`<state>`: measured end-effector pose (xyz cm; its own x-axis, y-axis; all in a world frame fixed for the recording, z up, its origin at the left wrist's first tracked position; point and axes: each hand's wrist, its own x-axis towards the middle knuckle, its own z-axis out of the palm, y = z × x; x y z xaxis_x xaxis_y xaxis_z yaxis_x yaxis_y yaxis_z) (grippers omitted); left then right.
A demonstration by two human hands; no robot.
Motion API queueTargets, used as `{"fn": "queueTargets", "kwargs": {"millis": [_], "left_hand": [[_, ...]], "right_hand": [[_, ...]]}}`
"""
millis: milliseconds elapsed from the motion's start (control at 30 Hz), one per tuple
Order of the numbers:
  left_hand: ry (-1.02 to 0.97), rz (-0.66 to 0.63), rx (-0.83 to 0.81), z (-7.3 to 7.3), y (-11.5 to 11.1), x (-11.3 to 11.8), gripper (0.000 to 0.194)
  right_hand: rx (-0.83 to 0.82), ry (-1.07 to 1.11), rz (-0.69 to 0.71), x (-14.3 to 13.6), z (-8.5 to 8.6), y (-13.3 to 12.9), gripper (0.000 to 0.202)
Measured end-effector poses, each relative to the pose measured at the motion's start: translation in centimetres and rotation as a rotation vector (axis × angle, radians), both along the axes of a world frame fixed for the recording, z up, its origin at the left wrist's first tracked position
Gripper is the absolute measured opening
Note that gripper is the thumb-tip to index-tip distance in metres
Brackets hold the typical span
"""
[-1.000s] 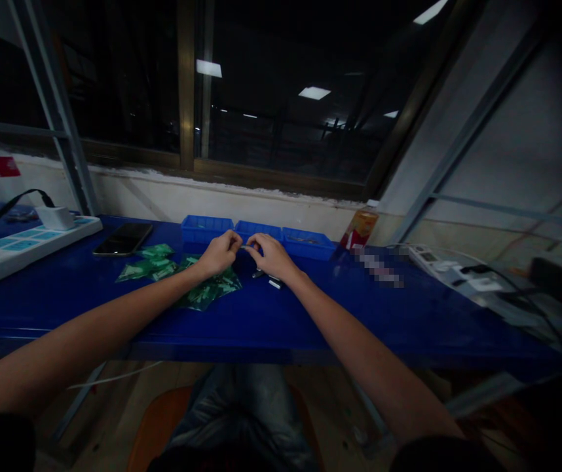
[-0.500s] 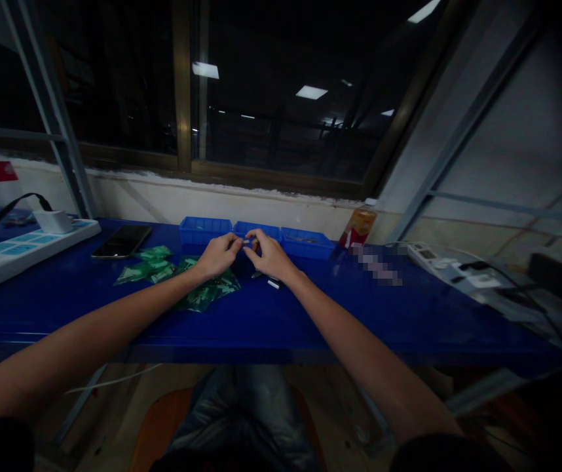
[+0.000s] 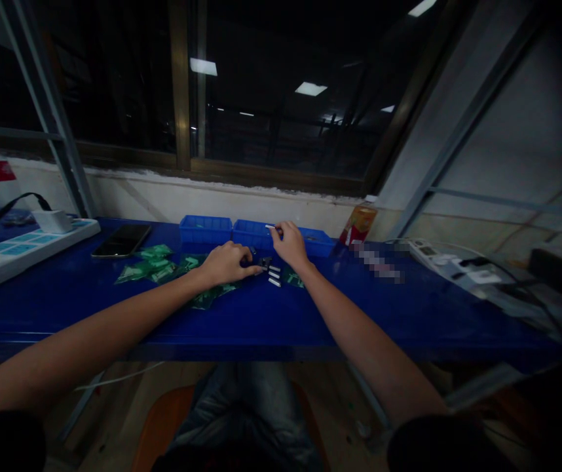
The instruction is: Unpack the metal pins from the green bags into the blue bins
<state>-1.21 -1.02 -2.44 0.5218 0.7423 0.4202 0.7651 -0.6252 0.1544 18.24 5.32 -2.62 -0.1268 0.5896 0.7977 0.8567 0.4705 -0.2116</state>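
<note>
The bench [image 3: 281,324] bears blue trays [image 3: 204,231]. The left hand [image 3: 224,263] is open, thumb and fingers parted near small dark parts [image 3: 264,261] — best kept low and gentle, clear of the loose white strips [image 3: 274,282]. The right hand [image 3: 291,246] pinches a white piece [image 3: 270,227] by the trays — a light, steady fingertip grip suits it.

slim white piece [image 3: 270,227]: held up | three white strips [image 3: 274,275]: side by side | dark parts [image 3: 264,262]: beside them, on table [image 3: 271,321]
</note>
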Motion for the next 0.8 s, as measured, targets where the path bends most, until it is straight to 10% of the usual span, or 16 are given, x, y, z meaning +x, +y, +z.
{"fn": "queueTargets", "kwargs": {"millis": [300,533,800], "left_hand": [[0.121,-0.025,0.007,-0.5,0.5,0.2,0.019],[0.127,-0.026,-0.049,-0.4,1.2,-0.8,0.021],[0.165,-0.045,-0.050,-0.4,1.3,-0.8,0.024]], "right_hand": [[-0.024,-0.046,-0.143,0.5,-0.6,0.5,0.021],[-0.301,-0.149,0.272,-1.5,-0.1,-1.3,0.023],[-0.526,-0.229,0.377,-2.2,0.0,-2.3,0.036]]}}
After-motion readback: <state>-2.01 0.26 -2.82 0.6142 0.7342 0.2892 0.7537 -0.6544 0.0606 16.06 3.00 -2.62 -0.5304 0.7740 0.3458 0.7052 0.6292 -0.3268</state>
